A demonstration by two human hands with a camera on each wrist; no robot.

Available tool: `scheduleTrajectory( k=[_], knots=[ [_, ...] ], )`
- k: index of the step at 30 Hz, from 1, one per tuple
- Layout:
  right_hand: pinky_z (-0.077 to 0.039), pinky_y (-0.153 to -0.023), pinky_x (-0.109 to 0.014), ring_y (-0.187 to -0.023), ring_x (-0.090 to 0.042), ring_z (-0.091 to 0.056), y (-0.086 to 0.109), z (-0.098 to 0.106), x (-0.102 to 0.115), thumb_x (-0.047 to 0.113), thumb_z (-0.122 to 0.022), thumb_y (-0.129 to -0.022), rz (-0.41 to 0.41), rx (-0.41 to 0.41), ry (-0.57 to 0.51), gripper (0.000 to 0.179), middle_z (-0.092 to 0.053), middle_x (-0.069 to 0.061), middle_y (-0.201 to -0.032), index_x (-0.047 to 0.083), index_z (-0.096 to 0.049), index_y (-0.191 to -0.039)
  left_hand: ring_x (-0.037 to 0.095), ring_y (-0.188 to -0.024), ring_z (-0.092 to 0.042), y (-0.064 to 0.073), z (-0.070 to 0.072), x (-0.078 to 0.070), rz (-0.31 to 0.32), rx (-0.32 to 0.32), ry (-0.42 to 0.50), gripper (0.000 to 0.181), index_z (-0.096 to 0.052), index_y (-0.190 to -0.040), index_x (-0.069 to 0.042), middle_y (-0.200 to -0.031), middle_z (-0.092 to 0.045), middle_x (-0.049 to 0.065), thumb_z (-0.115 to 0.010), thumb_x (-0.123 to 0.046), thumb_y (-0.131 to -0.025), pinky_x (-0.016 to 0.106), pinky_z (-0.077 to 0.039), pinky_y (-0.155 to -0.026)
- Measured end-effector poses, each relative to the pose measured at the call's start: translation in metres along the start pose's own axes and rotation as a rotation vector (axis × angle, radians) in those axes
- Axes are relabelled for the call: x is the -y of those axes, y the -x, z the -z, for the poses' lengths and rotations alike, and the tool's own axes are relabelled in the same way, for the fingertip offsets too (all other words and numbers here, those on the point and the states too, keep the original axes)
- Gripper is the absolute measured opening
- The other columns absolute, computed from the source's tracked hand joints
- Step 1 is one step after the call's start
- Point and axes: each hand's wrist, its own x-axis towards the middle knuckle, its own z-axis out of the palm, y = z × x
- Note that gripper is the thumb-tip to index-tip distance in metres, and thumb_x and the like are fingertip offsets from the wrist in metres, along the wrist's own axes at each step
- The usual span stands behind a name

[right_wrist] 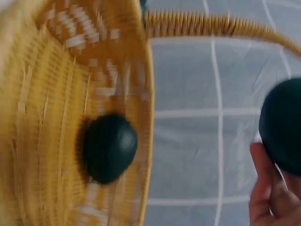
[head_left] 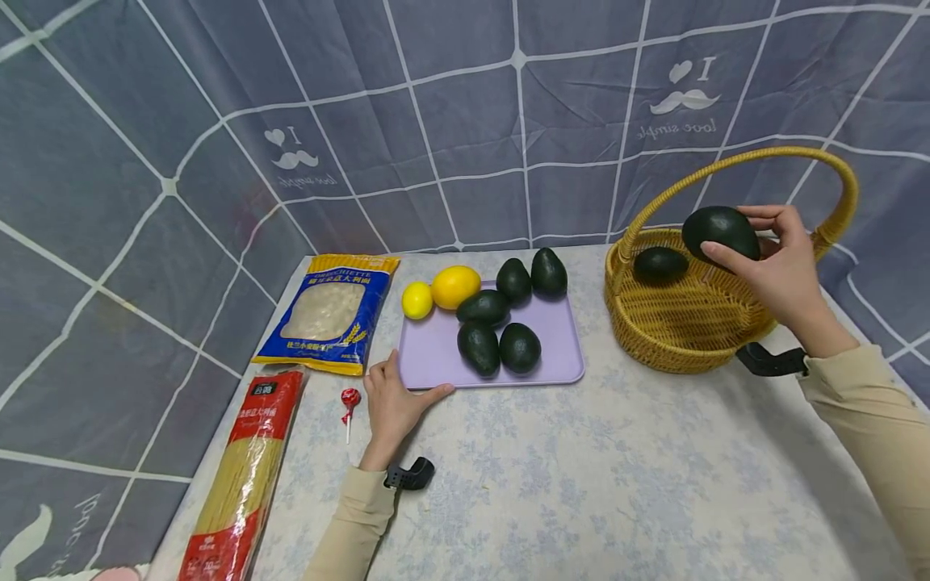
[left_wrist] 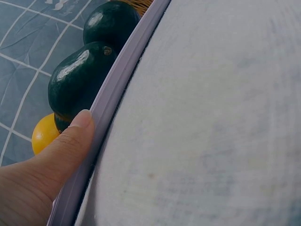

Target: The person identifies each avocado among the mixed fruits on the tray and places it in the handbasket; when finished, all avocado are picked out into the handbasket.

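My right hand (head_left: 788,270) holds a dark green avocado (head_left: 719,232) between thumb and fingers, above the wicker basket (head_left: 683,359) and below its arched handle. One more avocado (right_wrist: 110,148) lies inside the basket. At the front left corner of the lilac tray (head_left: 559,355), my left hand (head_left: 395,403) rests with thumb and fingers spread along the edges. Its thumb (left_wrist: 70,141) touches the rim in the left wrist view. On the tray are several avocados (head_left: 520,349), a small yellow lemon (head_left: 417,300) and a larger orange-yellow fruit (head_left: 455,287).
Left of the tray lie a blue and yellow pasta bag (head_left: 327,311), a red-ended spaghetti pack (head_left: 243,476) and a red lollipop (head_left: 350,399). A grey checked cloth (head_left: 472,121) hangs behind the pale patterned table (head_left: 581,484).
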Motion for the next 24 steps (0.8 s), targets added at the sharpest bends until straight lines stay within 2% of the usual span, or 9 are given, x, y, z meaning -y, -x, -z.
scheduleTrajectory(
  k=[6,8,11,15,20,24],
  knots=[
    [-0.041,-0.065,-0.012,-0.082,-0.008,-0.05,-0.02,0.012,-0.014,0.022,-0.073,-0.084,-0.104,0.154,0.093,0.046,-0.042,0.006,-0.107,0.028,-0.048,-0.122,0.038,-0.107,-0.034,0.001,0.001,0.001,-0.021,-0.021,0.007,0.113,-0.038,-0.14,0.008,-0.114,-0.041,0.027,-0.089,-0.048,-0.056,0.047,-0.034,-0.083],
    [-0.04,-0.07,-0.02,-0.09,-0.014,-0.048,-0.028,0.015,-0.018,0.028,-0.072,-0.085,-0.14,0.212,0.138,0.046,-0.041,0.001,-0.111,0.03,-0.047,-0.123,0.038,-0.106,-0.034,0.001,0.001,0.001,-0.02,-0.02,0.008,0.113,-0.038,-0.14,0.008,-0.113,-0.041,0.026,-0.089,-0.048,-0.056,0.047,-0.034,-0.082],
    [-0.037,-0.08,-0.039,-0.103,-0.027,-0.042,-0.038,0.016,-0.025,0.038,-0.07,-0.085,-0.186,0.292,0.208,0.05,-0.038,-0.011,-0.122,0.029,-0.043,-0.127,0.038,-0.107,-0.033,0.001,0.001,0.002,-0.013,-0.014,0.009,0.115,-0.037,-0.141,0.008,-0.114,-0.041,0.026,-0.088,-0.049,-0.056,0.046,-0.033,-0.082],
    [-0.032,-0.086,-0.058,-0.112,-0.041,-0.037,-0.046,0.015,-0.035,0.042,-0.068,-0.086,-0.246,0.377,0.219,0.062,-0.03,-0.027,-0.133,0.018,-0.038,-0.134,0.038,-0.107,-0.034,0.001,0.0,0.003,-0.014,-0.015,0.01,0.114,-0.037,-0.14,0.008,-0.113,-0.041,0.026,-0.088,-0.049,-0.056,0.046,-0.034,-0.083],
    [-0.034,-0.087,-0.061,-0.113,-0.049,-0.036,-0.052,0.013,-0.045,0.045,-0.066,-0.086,-0.296,0.442,0.254,0.081,-0.027,-0.037,-0.134,-0.001,-0.027,-0.14,0.038,-0.107,-0.034,0.001,-0.002,0.002,-0.02,-0.018,0.013,0.113,-0.038,-0.14,0.008,-0.113,-0.041,0.025,-0.089,-0.048,-0.056,0.046,-0.034,-0.084],
    [-0.03,-0.091,-0.064,-0.121,-0.054,-0.028,-0.056,0.011,-0.049,0.046,-0.065,-0.087,-0.323,0.488,0.277,0.09,-0.016,-0.038,-0.142,-0.008,-0.021,-0.143,0.038,-0.106,-0.034,0.001,-0.002,0.002,-0.03,-0.033,0.012,0.112,-0.038,-0.139,0.009,-0.112,-0.042,0.026,-0.089,-0.047,-0.056,0.046,-0.034,-0.083]
  ],
)
